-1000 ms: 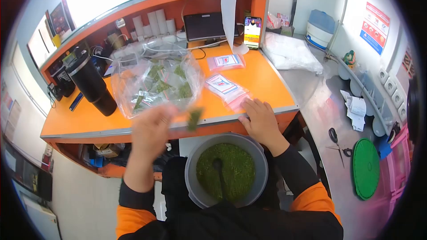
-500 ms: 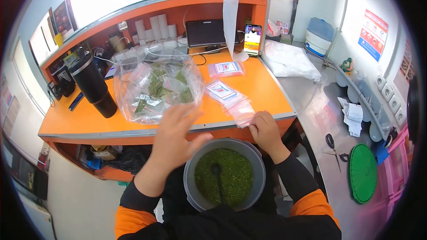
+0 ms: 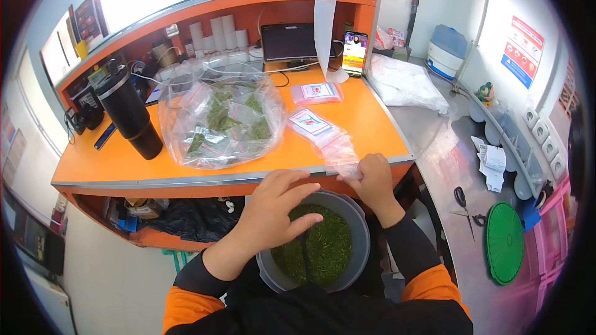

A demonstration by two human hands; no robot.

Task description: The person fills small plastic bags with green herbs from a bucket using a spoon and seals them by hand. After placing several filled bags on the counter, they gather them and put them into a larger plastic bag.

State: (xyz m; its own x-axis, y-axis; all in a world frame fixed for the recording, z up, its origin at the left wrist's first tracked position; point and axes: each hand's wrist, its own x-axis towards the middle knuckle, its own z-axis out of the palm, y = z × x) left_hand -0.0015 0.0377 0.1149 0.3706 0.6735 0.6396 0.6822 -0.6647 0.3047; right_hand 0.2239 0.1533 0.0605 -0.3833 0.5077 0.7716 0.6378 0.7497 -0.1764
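My left hand (image 3: 273, 211) is open, fingers spread, above the left rim of a grey bucket (image 3: 362, 236). Chopped green leaves (image 3: 332, 239) fill the bucket's bottom, and a dark spoon (image 3: 305, 259) stands among them, its head hidden by my fingers. At the counter's front edge, my right hand (image 3: 374, 180) pinches the end of a small clear zip bag (image 3: 340, 156). That bag lies at the near end of a fanned row of zip bags (image 3: 310, 123). A large clear plastic bag (image 3: 248, 156) on the counter holds several small bags of green leaves (image 3: 218, 115).
A black tumbler (image 3: 130, 111) stands on the orange counter (image 3: 112, 170) at left. Behind are a monitor (image 3: 288, 43), a propped phone (image 3: 354, 53) and another stack of zip bags (image 3: 316, 92). Scissors (image 3: 462, 201) and a green lid (image 3: 505, 242) lie on the steel table at right.
My left hand has moved down and right, from beside the large plastic bag to over the bucket. My right hand has shifted slightly, still at the zip bag.
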